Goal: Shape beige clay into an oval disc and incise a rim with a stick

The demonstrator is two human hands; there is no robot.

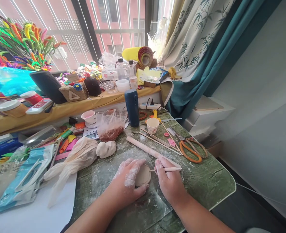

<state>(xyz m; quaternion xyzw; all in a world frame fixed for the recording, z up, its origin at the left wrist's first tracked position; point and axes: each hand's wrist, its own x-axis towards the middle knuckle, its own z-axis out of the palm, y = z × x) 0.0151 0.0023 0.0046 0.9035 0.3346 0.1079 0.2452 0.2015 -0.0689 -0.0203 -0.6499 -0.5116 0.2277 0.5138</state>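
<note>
A round flat disc of pale clay [143, 175] lies on a clear plastic sheet [101, 181] in front of me. My left hand [130, 176], dusted with white powder, curves around the disc, thumb at its near edge and fingers at its far edge. Pinched in my right hand [168, 179] is a pale, pointed clay modelling tool [173, 169]. Its thin tip meets the disc's right edge. Just beyond both hands lies a rolling pin [148, 149], slanting to the right. A lump of white clay [106, 149] rests on the table past my left hand.
Orange-handled scissors [191, 152], thin sticks [161, 140] and a paper cup [153, 125] lie toward the right. A dark blue bottle [131, 108] stands at the back, near a bag of reddish-brown material [111, 131]. Crumpled plastic [80, 153] and craft packets [24, 178] cover the left.
</note>
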